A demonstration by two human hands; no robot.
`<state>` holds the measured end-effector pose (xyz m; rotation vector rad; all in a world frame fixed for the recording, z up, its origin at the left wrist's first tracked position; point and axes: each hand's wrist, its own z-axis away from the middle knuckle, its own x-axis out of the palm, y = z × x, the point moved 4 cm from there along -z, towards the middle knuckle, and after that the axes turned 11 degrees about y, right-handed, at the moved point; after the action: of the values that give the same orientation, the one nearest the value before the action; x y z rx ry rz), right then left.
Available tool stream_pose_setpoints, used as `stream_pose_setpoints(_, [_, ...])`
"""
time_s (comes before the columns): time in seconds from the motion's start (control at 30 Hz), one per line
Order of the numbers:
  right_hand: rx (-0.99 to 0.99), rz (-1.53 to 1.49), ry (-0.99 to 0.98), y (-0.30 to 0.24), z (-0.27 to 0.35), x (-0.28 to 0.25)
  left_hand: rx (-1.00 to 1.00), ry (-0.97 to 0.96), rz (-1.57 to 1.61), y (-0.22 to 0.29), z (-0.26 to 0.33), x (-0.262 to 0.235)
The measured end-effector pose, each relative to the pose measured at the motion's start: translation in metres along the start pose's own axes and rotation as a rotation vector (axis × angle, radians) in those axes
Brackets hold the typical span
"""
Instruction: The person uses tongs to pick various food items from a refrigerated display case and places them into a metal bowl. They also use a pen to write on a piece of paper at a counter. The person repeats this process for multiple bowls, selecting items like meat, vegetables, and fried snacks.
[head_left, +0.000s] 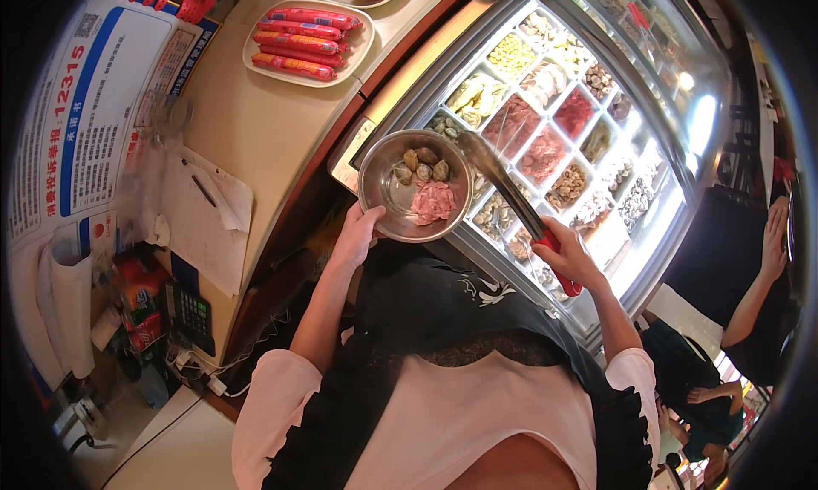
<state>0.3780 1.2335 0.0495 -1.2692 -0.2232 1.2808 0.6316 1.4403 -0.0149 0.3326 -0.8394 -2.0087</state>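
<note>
My left hand (358, 234) grips the near rim of a round metal bowl (383, 192), held over the edge of a glass-fronted display case. Inside the bowl lie several brownish balls and a pink lump of meat (433, 202). My right hand (567, 256) is closed on the red handle of long metal tongs (503, 183), whose tips reach up beside the bowl's right rim, above the food trays. I cannot make out anything between the tong tips.
The display case (562, 141) holds several compartments of raw foods. On the beige counter (256, 123) sits a white tray of red sausages (302, 38), with papers and a pen (203, 190) to the left. Another person's arm (763, 268) is at the right.
</note>
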Motion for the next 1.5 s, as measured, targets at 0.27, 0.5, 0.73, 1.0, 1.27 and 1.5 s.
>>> stream_pose_setpoints(0.27, [0.065, -0.077, 0.067, 0.0, 0.013, -0.005, -0.008, -0.051, -0.039, 0.004, -0.012, 0.006])
stream_pose_setpoints(0.5, [-0.062, 0.163, 0.058, 0.075, -0.031, 0.039, 0.013, 0.058, 0.006, -0.002, -0.021, -0.016])
stream_pose_setpoints(0.73, [-0.083, 0.519, -0.064, 0.111, -0.092, 0.106, 0.022, 0.256, 0.077, -0.012, 0.004, -0.061])
stream_pose_setpoints(1.0, [-0.163, 0.673, -0.058, 0.114, -0.13, 0.14, -0.023, 0.335, 0.098, -0.02, 0.016, -0.065])
stream_pose_setpoints(1.27, [-0.203, 0.643, 0.033, 0.1, -0.141, 0.153, -0.024, 0.284, 0.098, -0.019, 0.013, -0.047])
stream_pose_setpoints(1.5, [-0.339, 0.864, 0.1, 0.096, -0.139, 0.164, -0.026, 0.285, 0.093, -0.018, 0.011, -0.051])
